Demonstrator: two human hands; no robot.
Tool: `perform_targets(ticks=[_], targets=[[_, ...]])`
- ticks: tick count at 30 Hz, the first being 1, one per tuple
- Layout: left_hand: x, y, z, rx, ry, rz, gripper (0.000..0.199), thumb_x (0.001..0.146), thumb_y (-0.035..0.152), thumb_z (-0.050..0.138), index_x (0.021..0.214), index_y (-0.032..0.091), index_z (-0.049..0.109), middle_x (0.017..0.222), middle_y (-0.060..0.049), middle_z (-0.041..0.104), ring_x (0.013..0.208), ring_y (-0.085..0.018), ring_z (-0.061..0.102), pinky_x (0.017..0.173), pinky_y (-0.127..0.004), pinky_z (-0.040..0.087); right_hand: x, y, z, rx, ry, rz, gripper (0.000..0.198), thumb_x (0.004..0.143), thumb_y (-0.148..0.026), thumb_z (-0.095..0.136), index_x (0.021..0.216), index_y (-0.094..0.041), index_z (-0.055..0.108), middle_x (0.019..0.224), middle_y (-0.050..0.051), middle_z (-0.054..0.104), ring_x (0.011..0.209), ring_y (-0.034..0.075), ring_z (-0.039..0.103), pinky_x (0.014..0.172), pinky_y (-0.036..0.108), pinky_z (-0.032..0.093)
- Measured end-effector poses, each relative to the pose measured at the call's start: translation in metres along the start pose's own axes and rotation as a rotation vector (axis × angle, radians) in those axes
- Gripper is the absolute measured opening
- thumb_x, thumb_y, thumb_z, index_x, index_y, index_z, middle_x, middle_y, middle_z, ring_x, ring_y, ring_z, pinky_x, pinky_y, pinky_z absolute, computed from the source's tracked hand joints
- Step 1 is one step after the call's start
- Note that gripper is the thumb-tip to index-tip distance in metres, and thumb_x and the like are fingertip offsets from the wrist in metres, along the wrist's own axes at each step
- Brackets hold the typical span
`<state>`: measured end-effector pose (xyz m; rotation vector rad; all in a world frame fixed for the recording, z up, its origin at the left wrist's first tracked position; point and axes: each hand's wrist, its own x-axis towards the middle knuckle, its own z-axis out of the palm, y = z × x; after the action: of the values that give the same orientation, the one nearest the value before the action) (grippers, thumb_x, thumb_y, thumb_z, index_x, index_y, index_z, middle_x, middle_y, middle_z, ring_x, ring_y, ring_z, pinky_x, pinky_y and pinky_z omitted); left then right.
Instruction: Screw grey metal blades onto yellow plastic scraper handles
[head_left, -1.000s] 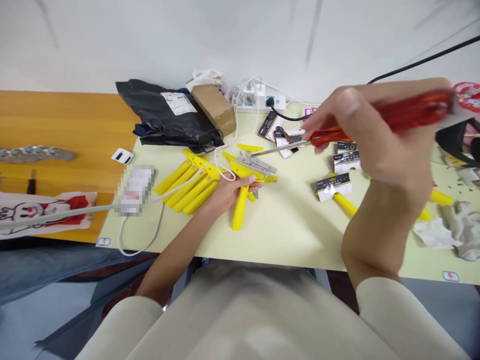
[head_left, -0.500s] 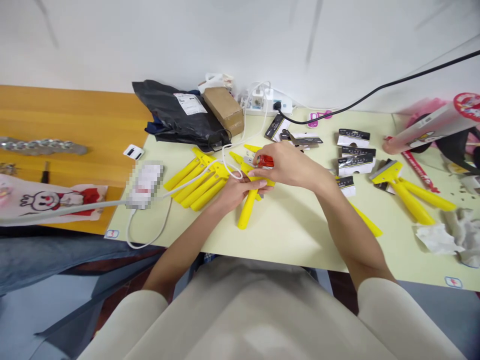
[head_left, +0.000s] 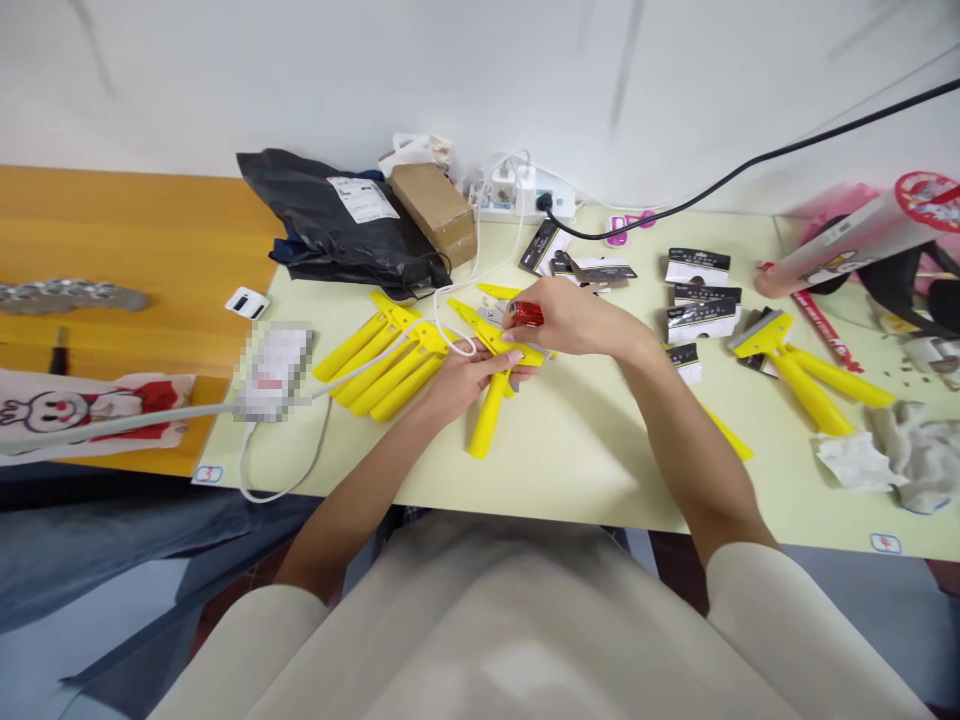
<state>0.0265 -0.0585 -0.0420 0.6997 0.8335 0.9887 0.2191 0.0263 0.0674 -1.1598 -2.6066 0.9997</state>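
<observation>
My left hand (head_left: 466, 382) grips a yellow scraper (head_left: 490, 415) at its head, with the thumb on top and the handle slanting toward me. My right hand (head_left: 574, 318) is closed around a red-handled screwdriver (head_left: 526, 314), held just over the scraper's head; its tip is hidden. Left of my hands, several yellow scraper handles (head_left: 358, 352) lie side by side. A white cable (head_left: 452, 318) loops across them close to my left fingers.
Black-and-white blade cards (head_left: 703, 318) lie to the right, near finished-looking yellow scrapers (head_left: 806, 385) and crumpled tissue (head_left: 855, 462). Behind are a black parcel bag (head_left: 337, 235), a cardboard box (head_left: 435, 210) and a power strip (head_left: 551, 203). A black cord (head_left: 720, 188) crosses above the table.
The whole view has shifted a little, so things sit slightly farther left. My left thumb now lies over the scraper's head; both hands keep their grips.
</observation>
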Motion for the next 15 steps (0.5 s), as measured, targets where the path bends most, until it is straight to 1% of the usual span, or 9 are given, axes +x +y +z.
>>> perform_targets(ticks=[4, 7, 9, 12, 15], targets=[[0.001, -0.001, 0.003, -0.030, -0.027, 0.000, 0.040, 0.084, 0.037, 0.101, 0.108, 0.012, 0.081, 0.115, -0.017, 0.087, 0.104, -0.038, 0.089, 0.087, -0.040, 0.070, -0.001, 0.006, -0.003, -0.038, -0.013, -0.023, 0.031, 0.089, -0.023, 0.070, 0.069, -0.023, 0.047, 0.064, -0.006, 0.038, 0.065, 0.014, 0.028, 0.066, 0.035, 0.024], [0.001, 0.000, 0.005, -0.073, -0.029, -0.013, 0.037, 0.086, 0.039, 0.100, 0.102, 0.012, 0.079, 0.110, -0.018, 0.088, 0.109, -0.040, 0.088, 0.093, -0.043, 0.071, 0.000, 0.009, -0.001, -0.046, -0.006, -0.003, 0.029, 0.088, -0.021, 0.071, 0.068, -0.022, 0.049, 0.063, -0.005, 0.040, 0.064, 0.014, 0.030, 0.065, 0.035, 0.025], [0.000, 0.002, 0.006, -0.095, -0.025, -0.024, 0.035, 0.085, 0.039, 0.100, 0.096, 0.013, 0.078, 0.105, -0.017, 0.088, 0.111, -0.041, 0.087, 0.095, -0.044, 0.071, 0.001, 0.010, 0.000, -0.037, 0.010, -0.004, 0.025, 0.087, -0.023, 0.072, 0.069, -0.021, 0.056, 0.063, -0.004, 0.047, 0.064, 0.014, 0.033, 0.064, 0.034, 0.028], [0.000, 0.004, 0.007, -0.115, -0.019, -0.042, 0.033, 0.085, 0.036, 0.099, 0.095, 0.014, 0.078, 0.103, -0.015, 0.087, 0.116, -0.043, 0.086, 0.098, -0.046, 0.071, 0.002, 0.012, 0.000, -0.016, 0.038, -0.029, 0.012, 0.088, -0.026, 0.074, 0.079, -0.019, 0.071, 0.070, -0.001, 0.062, 0.065, 0.015, 0.042, 0.066, 0.033, 0.033], [0.000, 0.004, 0.005, -0.135, -0.011, -0.033, 0.030, 0.086, 0.033, 0.098, 0.092, 0.015, 0.076, 0.106, -0.014, 0.087, 0.121, -0.044, 0.084, 0.102, -0.048, 0.071, 0.002, 0.014, 0.001, -0.014, 0.057, -0.044, 0.010, 0.090, -0.027, 0.076, 0.085, -0.018, 0.077, 0.071, -0.001, 0.066, 0.065, 0.015, 0.047, 0.068, 0.033, 0.035]])
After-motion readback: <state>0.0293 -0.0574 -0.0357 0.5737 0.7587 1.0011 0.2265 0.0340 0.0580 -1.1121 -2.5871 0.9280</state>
